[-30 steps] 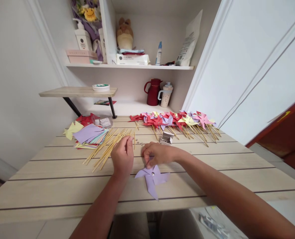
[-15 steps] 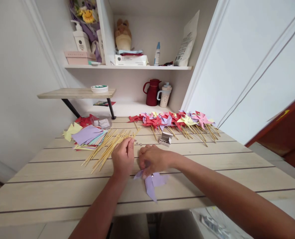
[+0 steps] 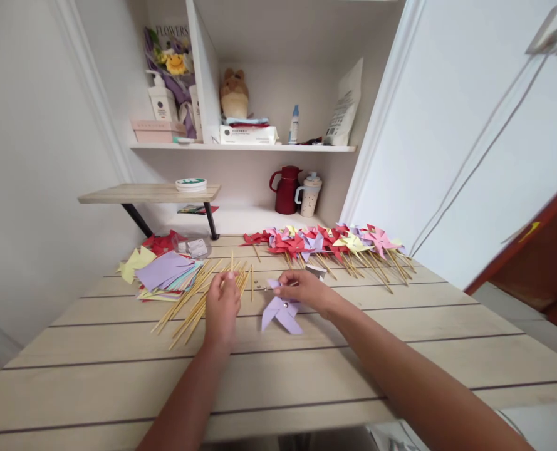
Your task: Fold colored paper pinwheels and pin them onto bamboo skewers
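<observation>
Moved toward twelve o'clock, the pinwheel [image 3: 286, 316] is pinched by the right hand [image 3: 301, 290], at three from the left hand [image 3: 222, 302], where a twelve-pointing stick [image 3: 232, 262] is pinched.

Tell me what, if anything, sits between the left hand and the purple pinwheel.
A loose stick lies on the table between the left hand and the purple pinwheel, with small metal pieces near it.

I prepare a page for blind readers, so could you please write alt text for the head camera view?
A person's right hand pinches a purple paper pinwheel at a slatted table, while the left hand is at a pile of thin sticks. Coloured paper lies to the left; behind, to the right, are many pinwheels on sticks.
</observation>
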A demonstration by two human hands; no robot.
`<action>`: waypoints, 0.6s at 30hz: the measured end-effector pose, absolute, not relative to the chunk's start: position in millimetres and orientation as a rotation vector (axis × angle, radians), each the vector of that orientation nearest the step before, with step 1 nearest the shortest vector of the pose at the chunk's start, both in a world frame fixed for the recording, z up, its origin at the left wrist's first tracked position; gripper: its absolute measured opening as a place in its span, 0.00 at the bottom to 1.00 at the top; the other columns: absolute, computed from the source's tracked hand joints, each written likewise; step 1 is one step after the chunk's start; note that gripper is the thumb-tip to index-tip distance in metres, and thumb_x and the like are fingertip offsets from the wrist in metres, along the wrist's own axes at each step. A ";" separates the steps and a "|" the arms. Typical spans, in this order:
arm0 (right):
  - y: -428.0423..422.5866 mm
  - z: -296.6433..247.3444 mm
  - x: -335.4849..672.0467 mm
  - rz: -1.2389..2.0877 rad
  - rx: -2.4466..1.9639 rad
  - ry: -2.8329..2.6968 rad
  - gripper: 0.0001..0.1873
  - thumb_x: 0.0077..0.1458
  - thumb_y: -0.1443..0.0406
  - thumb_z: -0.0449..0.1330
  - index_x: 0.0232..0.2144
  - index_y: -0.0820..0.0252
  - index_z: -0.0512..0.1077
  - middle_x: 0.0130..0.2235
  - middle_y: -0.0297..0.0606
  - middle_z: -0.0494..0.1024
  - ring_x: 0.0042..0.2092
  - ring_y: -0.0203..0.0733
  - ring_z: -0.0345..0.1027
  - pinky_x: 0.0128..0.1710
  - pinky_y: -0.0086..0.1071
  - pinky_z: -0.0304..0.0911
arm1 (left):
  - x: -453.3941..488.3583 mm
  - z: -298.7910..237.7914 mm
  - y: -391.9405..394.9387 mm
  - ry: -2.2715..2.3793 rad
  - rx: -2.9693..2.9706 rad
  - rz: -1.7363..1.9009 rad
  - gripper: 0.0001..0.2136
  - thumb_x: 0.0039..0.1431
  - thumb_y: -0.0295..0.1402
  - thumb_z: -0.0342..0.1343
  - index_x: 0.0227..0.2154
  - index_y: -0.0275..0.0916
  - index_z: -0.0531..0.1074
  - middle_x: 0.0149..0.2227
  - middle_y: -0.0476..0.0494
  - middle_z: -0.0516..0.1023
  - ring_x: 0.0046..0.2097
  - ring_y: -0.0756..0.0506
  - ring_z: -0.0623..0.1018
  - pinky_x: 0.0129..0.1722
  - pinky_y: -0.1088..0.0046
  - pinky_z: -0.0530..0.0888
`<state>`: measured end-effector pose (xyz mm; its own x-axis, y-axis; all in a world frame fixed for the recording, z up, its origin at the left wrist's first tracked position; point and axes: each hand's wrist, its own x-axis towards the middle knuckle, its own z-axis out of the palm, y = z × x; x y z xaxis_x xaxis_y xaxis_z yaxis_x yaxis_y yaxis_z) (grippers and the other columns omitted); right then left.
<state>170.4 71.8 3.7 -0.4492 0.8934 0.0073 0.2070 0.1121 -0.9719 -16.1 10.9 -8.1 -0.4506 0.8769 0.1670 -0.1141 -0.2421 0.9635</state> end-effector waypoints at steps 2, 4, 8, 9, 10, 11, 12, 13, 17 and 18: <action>76.1 4.5 169.5 1.381 -1.060 -1.530 0.22 0.37 0.52 0.71 0.22 0.59 0.67 0.20 0.27 0.68 0.23 0.32 0.58 0.24 0.28 0.52 | -13.9 -7.5 10.9 1.184 0.861 1.641 0.20 0.55 0.53 0.58 0.37 0.41 0.67 0.17 0.63 0.53 0.16 0.57 0.50 0.16 0.81 0.46; 80.0 7.7 168.3 1.342 -1.038 -1.393 0.24 0.34 0.50 0.72 0.21 0.58 0.66 0.19 0.26 0.67 0.22 0.32 0.56 0.23 0.28 0.52 | -9.6 -7.2 9.1 1.147 0.834 1.522 0.24 0.51 0.56 0.61 0.36 0.40 0.66 0.17 0.63 0.54 0.16 0.58 0.49 0.16 0.81 0.44; 84.1 14.5 164.4 1.276 -1.004 -1.294 0.26 0.34 0.49 0.72 0.20 0.57 0.62 0.19 0.26 0.66 0.21 0.32 0.54 0.23 0.28 0.49 | -1.8 -9.4 6.3 1.075 0.845 1.367 0.27 0.47 0.57 0.64 0.38 0.40 0.66 0.18 0.63 0.55 0.16 0.59 0.48 0.16 0.80 0.41; 84.2 15.3 162.7 1.263 -0.994 -1.280 0.26 0.35 0.48 0.72 0.20 0.57 0.62 0.19 0.26 0.66 0.21 0.31 0.54 0.23 0.28 0.48 | -1.0 -10.5 6.4 1.070 0.853 1.363 0.28 0.46 0.56 0.64 0.40 0.40 0.66 0.18 0.63 0.55 0.16 0.59 0.47 0.16 0.80 0.42; 84.1 15.6 160.9 1.252 -0.984 -1.268 0.26 0.36 0.48 0.71 0.20 0.57 0.62 0.19 0.26 0.65 0.21 0.31 0.53 0.23 0.29 0.48 | -0.8 -11.6 6.9 1.076 0.853 1.370 0.28 0.46 0.56 0.65 0.42 0.40 0.66 0.18 0.64 0.54 0.16 0.59 0.47 0.16 0.80 0.42; 83.8 15.5 159.0 1.242 -0.975 -1.258 0.26 0.36 0.48 0.71 0.20 0.57 0.62 0.19 0.26 0.65 0.21 0.32 0.53 0.24 0.29 0.49 | -1.0 -12.7 7.6 1.090 0.853 1.383 0.29 0.46 0.55 0.66 0.44 0.40 0.66 0.17 0.64 0.53 0.16 0.59 0.47 0.16 0.80 0.42; 83.5 14.9 157.1 1.232 -0.968 -1.250 0.25 0.37 0.48 0.71 0.21 0.57 0.63 0.20 0.26 0.65 0.22 0.32 0.54 0.24 0.29 0.49 | -1.5 -13.6 8.4 1.111 0.851 1.405 0.30 0.46 0.54 0.66 0.46 0.41 0.66 0.16 0.65 0.52 0.16 0.58 0.47 0.16 0.80 0.42; 83.2 14.0 155.4 1.223 -0.961 -1.244 0.25 0.37 0.48 0.70 0.21 0.56 0.63 0.20 0.27 0.66 0.22 0.33 0.54 0.24 0.30 0.50 | -2.1 -14.3 9.2 1.134 0.847 1.431 0.32 0.46 0.54 0.67 0.48 0.41 0.65 0.16 0.65 0.52 0.16 0.58 0.47 0.16 0.80 0.43; 83.0 9.3 151.4 1.171 -0.936 -1.231 0.25 0.39 0.47 0.70 0.21 0.56 0.63 0.21 0.27 0.66 0.23 0.34 0.56 0.24 0.30 0.50 | -2.4 -15.1 10.8 1.181 0.860 1.488 0.36 0.42 0.50 0.70 0.53 0.40 0.66 0.16 0.64 0.58 0.15 0.58 0.50 0.16 0.79 0.44; 82.8 8.5 151.1 1.149 -0.932 -1.228 0.25 0.39 0.47 0.70 0.21 0.56 0.63 0.21 0.27 0.66 0.23 0.34 0.56 0.24 0.30 0.50 | -1.8 -14.9 10.7 1.184 0.870 1.485 0.36 0.42 0.49 0.71 0.52 0.39 0.67 0.16 0.63 0.59 0.15 0.58 0.51 0.16 0.78 0.45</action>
